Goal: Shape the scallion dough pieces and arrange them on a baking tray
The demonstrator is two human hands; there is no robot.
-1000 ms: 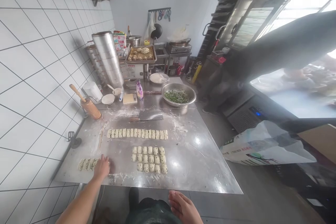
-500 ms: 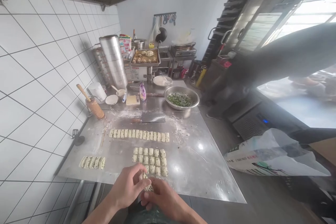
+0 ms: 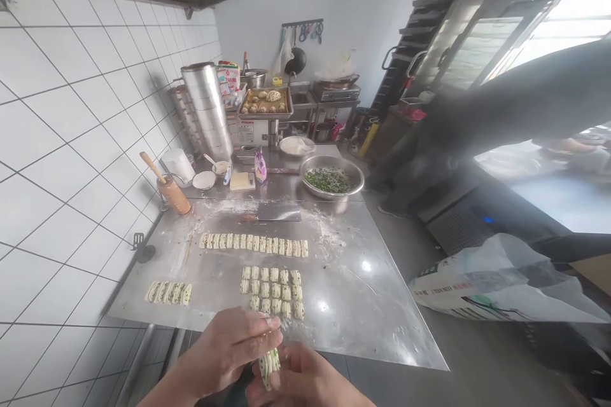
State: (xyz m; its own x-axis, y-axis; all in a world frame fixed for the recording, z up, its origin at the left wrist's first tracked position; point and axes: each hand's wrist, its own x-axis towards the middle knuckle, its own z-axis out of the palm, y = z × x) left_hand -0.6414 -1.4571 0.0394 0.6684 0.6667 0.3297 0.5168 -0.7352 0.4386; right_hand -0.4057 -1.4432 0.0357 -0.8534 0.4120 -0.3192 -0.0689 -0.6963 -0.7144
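Observation:
Just off the near table edge, a layered strip of dough flecked with green (image 3: 270, 364) is between my two hands. My right hand (image 3: 303, 374) is closed around its lower part, with the thumb on the front. The fingers of my left hand (image 3: 238, 344), held together, are curved over its top end; the left thumb is mostly hidden. Right beyond the hands lies a block of short dough pieces (image 3: 274, 291) in rows. A long row of cut dough pieces (image 3: 254, 244) lies farther back, and a shorter group (image 3: 168, 293) is at left.
A cleaver (image 3: 279, 213) lies behind the long row on the floured steel table (image 3: 356, 305). Behind it stand a bowl of chopped greens (image 3: 331, 179), a scale (image 3: 242, 181) and a wooden roller (image 3: 173, 196). A plastic bag (image 3: 477, 286) and a blurred person (image 3: 429, 133) are at right.
The dough strip has been lowered toward me and now stands more upright. My left fingers have gone from pinching it to lying across its top end.

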